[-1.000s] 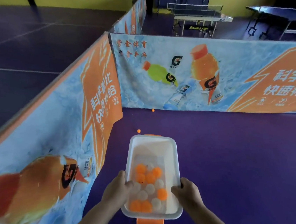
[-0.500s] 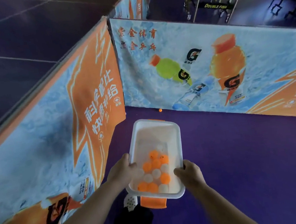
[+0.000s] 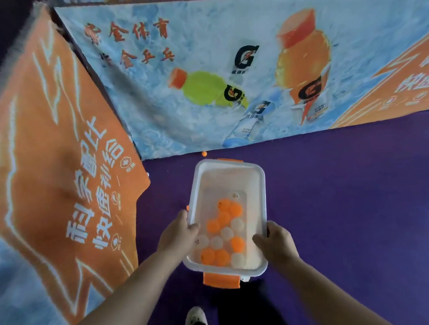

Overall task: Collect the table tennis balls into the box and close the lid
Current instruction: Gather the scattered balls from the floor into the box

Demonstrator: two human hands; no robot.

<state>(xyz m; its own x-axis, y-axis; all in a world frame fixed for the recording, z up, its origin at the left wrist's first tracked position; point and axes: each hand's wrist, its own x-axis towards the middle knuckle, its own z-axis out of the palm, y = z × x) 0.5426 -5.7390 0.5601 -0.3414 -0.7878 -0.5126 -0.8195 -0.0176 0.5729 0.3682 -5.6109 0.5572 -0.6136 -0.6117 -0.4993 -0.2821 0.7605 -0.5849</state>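
Observation:
I hold a white plastic box (image 3: 259, 184) with orange clips in front of me, above the purple floor. My left hand (image 3: 177, 233) grips its left rim and my right hand (image 3: 276, 243) grips its right rim. Several orange and white table tennis balls (image 3: 225, 236) lie in the box's near half. The box has no lid on it. One loose orange ball (image 3: 204, 153) lies on the floor at the foot of the far barrier. Another orange ball (image 3: 187, 207) peeks out just past the box's left edge.
Printed drink-advert barriers stand on the left (image 3: 51, 179) and ahead (image 3: 251, 66), meeting in a corner. Purple floor (image 3: 357, 200) stretches to the right. My shoe (image 3: 196, 317) and dark trouser legs show below the box.
I have walked closer to the corner of the barriers, carrying the box. The view has tilted down, and the balls have shifted slightly inside the box.

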